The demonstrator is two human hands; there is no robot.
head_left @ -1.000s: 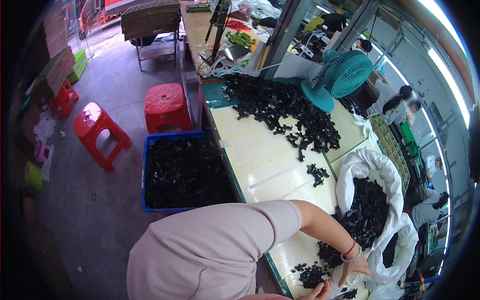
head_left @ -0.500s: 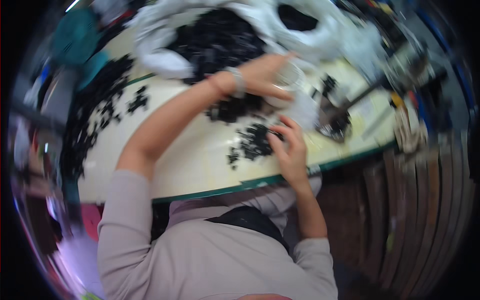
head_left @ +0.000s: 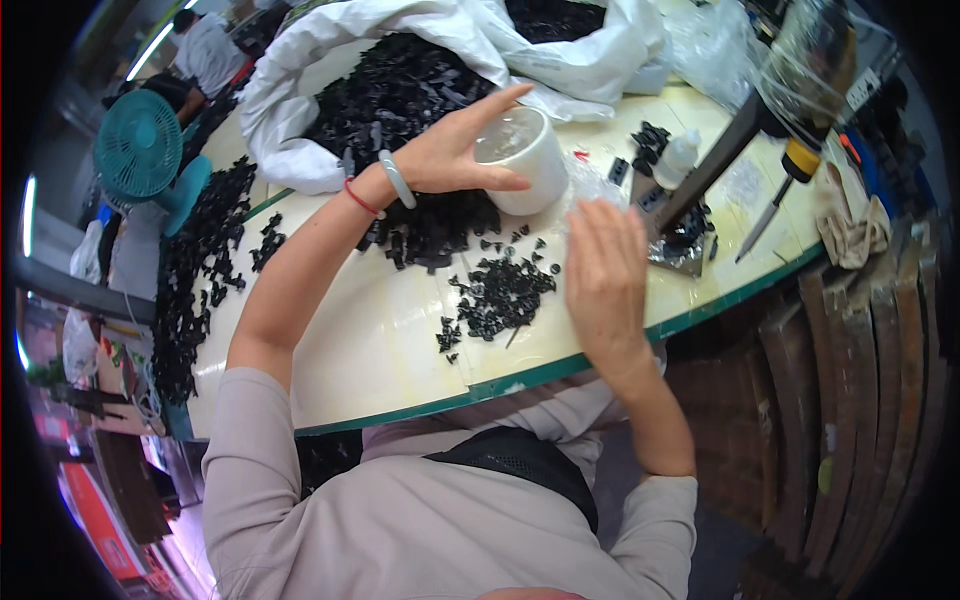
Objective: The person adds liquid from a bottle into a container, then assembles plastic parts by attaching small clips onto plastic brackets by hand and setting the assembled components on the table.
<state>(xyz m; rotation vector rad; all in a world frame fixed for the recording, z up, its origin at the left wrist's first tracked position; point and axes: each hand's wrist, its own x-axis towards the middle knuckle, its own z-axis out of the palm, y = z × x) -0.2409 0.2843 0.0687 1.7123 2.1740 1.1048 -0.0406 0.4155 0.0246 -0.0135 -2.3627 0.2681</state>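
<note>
My left hand point(head_left: 455, 150) is open, thumb and fingers spread on either side of a round white cup point(head_left: 540, 175) with a clear, glossy inside. Its thumb lies across the cup's near face. My right hand point(head_left: 608, 280) is raised by the table's near edge, fingers stretched and side by side, a little blurred; its palm side is hidden. Left of it lies a loose spread of small black pieces point(head_left: 500, 300). Behind these, partly under my left wrist, is a heap of larger black parts point(head_left: 440, 225). Crumpled clear plastic point(head_left: 592, 185) sits beside the cup.
An open white sack point(head_left: 285, 80) spills black parts at the back. More black parts point(head_left: 205, 270) line the left side near a green fan point(head_left: 138, 145). At right are a tool on an arm point(head_left: 700, 170), a small bottle point(head_left: 680, 155) and a screwdriver point(head_left: 775, 210).
My left hand has shifted left, from over the cup to its left side. My right hand has left the small black pieces and moved right. The view has turned slightly.
</note>
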